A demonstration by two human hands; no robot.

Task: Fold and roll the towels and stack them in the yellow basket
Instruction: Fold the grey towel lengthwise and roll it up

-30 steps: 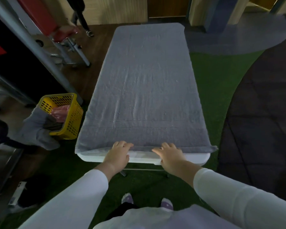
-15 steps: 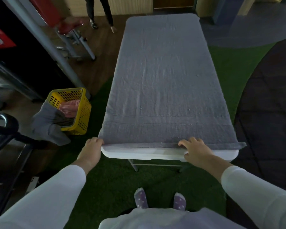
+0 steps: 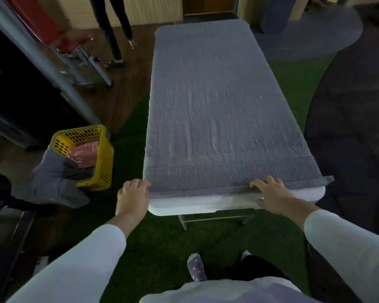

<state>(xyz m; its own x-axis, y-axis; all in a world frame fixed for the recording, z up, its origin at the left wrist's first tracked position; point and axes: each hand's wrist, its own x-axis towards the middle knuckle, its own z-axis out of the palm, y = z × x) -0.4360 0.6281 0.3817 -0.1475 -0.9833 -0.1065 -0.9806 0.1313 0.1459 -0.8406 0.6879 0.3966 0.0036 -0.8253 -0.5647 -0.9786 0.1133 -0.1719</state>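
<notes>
A large grey towel (image 3: pixel 217 110) lies spread flat over the whole white folding table (image 3: pixel 206 207). My left hand (image 3: pixel 132 197) is at the towel's near left corner, its fingers curled round that corner. My right hand (image 3: pixel 271 193) rests on the near hem, a little in from the right corner, with fingers spread on the cloth and the thumb along the table's front edge. The yellow basket (image 3: pixel 106 162) stands on the floor left of the table. It holds a pink towel (image 3: pixel 83 153), and another grey towel (image 3: pixel 53 180) hangs over its left side.
A person's legs (image 3: pixel 114 29) stand at the back left beside a red stool on a metal frame (image 3: pixel 77 47). A slanted grey post (image 3: pixel 42 62) and dark equipment (image 3: pixel 0 193) fill the left side. Green turf (image 3: pixel 158 237) lies under the table and my socked feet (image 3: pixel 196 270).
My left hand slid left along the near hem from the middle to the towel's left corner. My right hand slid right along the hem. The view shifted left.
</notes>
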